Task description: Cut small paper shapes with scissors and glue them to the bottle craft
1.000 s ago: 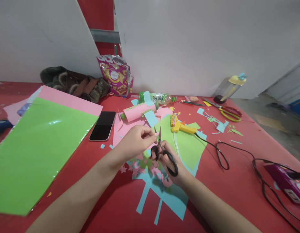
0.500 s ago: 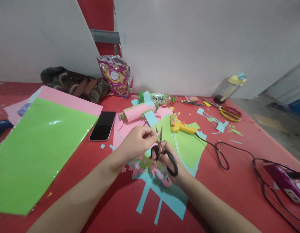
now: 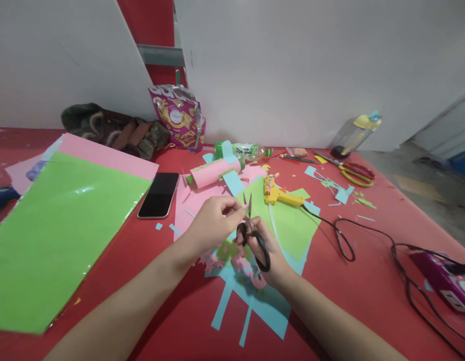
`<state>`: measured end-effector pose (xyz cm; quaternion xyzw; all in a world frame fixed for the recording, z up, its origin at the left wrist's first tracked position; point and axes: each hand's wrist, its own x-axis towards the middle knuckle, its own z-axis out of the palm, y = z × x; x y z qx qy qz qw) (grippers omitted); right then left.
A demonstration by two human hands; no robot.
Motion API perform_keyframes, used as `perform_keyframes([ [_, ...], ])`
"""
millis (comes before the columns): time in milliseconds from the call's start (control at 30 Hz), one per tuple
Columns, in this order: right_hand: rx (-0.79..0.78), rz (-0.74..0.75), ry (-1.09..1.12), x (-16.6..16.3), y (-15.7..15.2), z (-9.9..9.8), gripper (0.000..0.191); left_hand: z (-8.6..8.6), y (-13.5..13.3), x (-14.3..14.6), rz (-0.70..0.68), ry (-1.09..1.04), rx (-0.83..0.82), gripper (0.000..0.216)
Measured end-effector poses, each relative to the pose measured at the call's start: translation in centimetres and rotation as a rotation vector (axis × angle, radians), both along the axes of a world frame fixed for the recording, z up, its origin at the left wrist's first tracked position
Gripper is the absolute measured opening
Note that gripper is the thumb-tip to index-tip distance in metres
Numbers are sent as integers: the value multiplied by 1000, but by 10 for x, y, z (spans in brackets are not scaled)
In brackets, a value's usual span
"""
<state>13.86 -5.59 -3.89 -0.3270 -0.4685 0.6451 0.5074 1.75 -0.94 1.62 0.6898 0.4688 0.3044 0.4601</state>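
Observation:
My right hand (image 3: 268, 250) grips a pair of black-handled scissors (image 3: 261, 249), its fingers through the loops. The blades point away from me and stand slightly apart. Just left of them, my left hand (image 3: 219, 220) pinches a tiny piece of pink paper (image 3: 245, 206) between thumb and fingertips, close to the blades; most of the piece is hidden. Beneath both hands lie several small pink paper cutouts (image 3: 213, 260), some star-shaped, on a blue paper sheet (image 3: 272, 311) with strips cut into it. A green sheet (image 3: 296, 235) lies behind the right hand.
A yellow glue gun (image 3: 285, 198) trails a black cord (image 3: 343, 245) to a purple power strip (image 3: 446, 281). A pink paper-wrapped roll (image 3: 217, 172) lies ahead, a phone (image 3: 159, 195) and large green sheet (image 3: 78, 225) to the left, red-yellow scissors (image 3: 356, 173) at back right.
The scissors have turned slightly in my right hand, with their handles a little further left. My left hand still pinches the pink paper beside the blades.

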Motion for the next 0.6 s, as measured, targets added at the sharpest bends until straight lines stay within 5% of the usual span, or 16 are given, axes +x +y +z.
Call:
perform_keyframes([
  [600,-69,-62,-7,0,0,1,41,-1,0,0,33,26,43,27],
])
